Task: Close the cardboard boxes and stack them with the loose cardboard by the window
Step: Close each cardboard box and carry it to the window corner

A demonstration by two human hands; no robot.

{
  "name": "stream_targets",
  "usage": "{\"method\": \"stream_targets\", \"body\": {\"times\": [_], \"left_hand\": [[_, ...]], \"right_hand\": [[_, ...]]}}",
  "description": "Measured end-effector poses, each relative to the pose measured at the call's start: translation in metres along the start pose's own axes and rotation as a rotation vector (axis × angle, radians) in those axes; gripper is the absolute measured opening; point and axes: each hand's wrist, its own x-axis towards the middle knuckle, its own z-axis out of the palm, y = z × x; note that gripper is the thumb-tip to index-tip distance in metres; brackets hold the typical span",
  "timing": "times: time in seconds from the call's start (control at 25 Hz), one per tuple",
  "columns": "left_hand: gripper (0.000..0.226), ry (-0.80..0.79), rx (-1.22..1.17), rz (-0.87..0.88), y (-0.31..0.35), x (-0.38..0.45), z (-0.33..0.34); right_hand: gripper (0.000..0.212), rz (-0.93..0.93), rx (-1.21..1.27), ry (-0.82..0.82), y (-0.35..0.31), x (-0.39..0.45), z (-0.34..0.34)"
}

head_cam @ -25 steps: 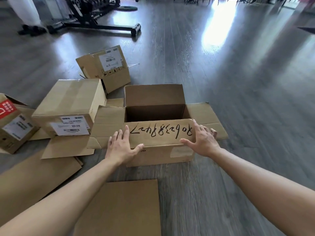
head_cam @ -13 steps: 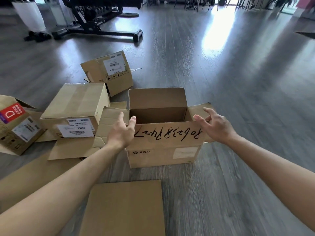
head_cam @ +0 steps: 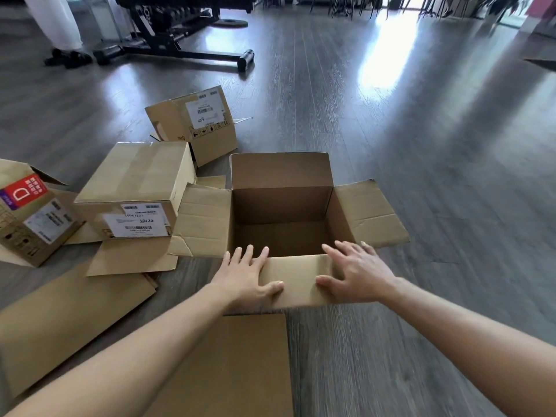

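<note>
- Since half a second ago, the near flap [head_cam: 296, 278] of the open box [head_cam: 282, 206] has swung down toward the camera; its handwritten number, seen before, no longer shows, and the box's inside is now visible.
- Both hands have shifted from the box's upper corners onto that near flap: the left hand [head_cam: 245, 276] lies flat on its left part, the right hand [head_cam: 356, 273] on its right part, each grip open with fingers spread and pressing, thumbs along the flap's face.
- The open box sits at frame centre on the floor [head_cam: 421, 145], its far flap upright, side flaps splayed outward.
- Left of it lie a closed box [head_cam: 137, 179], a tipped box [head_cam: 195, 121] and a red-labelled box [head_cam: 28, 215].
- Loose cardboard sheets [head_cam: 231, 365] lie at lower centre and lower left.
</note>
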Motion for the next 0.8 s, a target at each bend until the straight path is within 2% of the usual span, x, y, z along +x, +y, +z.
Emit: {"method": "stream_targets", "body": {"times": [0.16, 0.36, 0.52, 0.68, 0.76, 0.8], "left_hand": [[0.099, 0.114, 0.185, -0.028, 0.0, 0.004, 0.023], [0.098, 0.213, 0.167, -0.045, -0.019, 0.012, 0.018], [0.095, 0.404, 0.135, -0.24, -0.055, 0.009, 0.006], [0.096, 0.522, -0.162, -0.531, -0.078, 0.002, 0.001], [0.09, 0.605, -0.51, -0.632, -0.078, 0.001, -0.005], [0.082, 0.698, -0.684, -0.644, -0.076, 0.002, -0.009]], "right_hand": [[0.098, -0.025, -0.058, 0.078, -0.001, -0.001, 0.036], [0.1, -0.064, -0.029, 0.148, 0.005, 0.003, 0.037], [0.1, -0.093, -0.008, 0.176, 0.003, 0.006, 0.03], [0.102, -0.128, 0.051, 0.206, -0.011, 0.013, 0.021], [0.103, -0.13, 0.047, 0.22, -0.016, 0.016, 0.017], [0.103, -0.129, 0.041, 0.223, -0.018, 0.018, 0.016]]}}
